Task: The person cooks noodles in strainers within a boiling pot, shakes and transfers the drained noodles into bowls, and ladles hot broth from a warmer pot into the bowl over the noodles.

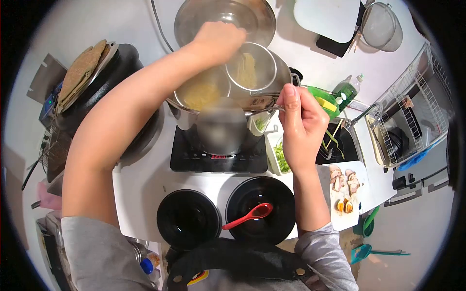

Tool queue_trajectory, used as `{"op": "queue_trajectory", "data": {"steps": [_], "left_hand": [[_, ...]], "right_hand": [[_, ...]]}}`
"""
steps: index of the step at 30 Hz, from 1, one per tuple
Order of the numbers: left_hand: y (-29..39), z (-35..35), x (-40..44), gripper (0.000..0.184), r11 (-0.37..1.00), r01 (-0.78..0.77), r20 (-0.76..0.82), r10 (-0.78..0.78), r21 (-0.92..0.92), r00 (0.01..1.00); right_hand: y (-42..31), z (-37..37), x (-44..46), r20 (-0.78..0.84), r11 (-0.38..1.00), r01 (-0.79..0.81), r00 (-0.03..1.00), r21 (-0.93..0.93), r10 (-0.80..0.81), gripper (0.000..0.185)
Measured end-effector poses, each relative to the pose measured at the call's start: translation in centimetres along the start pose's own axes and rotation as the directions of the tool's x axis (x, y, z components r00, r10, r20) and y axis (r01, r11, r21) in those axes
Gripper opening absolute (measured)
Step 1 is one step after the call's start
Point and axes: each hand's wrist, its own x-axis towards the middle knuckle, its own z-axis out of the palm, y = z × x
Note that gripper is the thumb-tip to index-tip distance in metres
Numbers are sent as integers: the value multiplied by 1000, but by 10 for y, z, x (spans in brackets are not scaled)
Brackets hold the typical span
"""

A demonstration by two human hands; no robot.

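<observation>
My left hand (pixel 221 41) reaches over the steaming steel pot (pixel 182 115), curled closed with its fingertips hidden; whatever it holds is out of sight. Beside it in the pot sit two round strainer baskets with pale noodles, one right (pixel 252 66) and one left (pixel 201 92). My right hand (pixel 303 114) is wrapped around a thin metal handle (pixel 280 107) at the pot's right side, thumb up. A blurred grey round object (pixel 222 127) hangs in front of the pot; I cannot tell its kind or whether it joins that handle.
Below the pot is an induction cooker (pixel 218 164). Two black bowls (pixel 188 218) stand in front, a red spoon (pixel 247 216) across the right one. Chopped greens (pixel 280 157), a white board (pixel 344 220) with meat and egg halves, and a sink (pixel 337 145) lie right. A black pan (pixel 109 82) stands left.
</observation>
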Motion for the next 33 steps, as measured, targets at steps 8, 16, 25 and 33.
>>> {"op": "queue_trajectory", "data": {"steps": [8,16,25,33], "left_hand": [[-30,-37,-7,15,999,23,-181,-18,23,983],[-36,-73,-6,10,998,63,-216,-58,13,975],[-39,-97,-8,13,998,55,-159,-56,-14,986],[-46,-130,-30,15,979,187,425,-134,-85,895]], "right_hand": [[0,0,-12,-11,998,39,999,39,-38,23],[-7,1,-13,-4,995,102,995,3,-102,17],[-9,5,-11,-12,989,145,989,12,-145,24],[-5,8,-1,27,998,-57,998,12,57,26]]}}
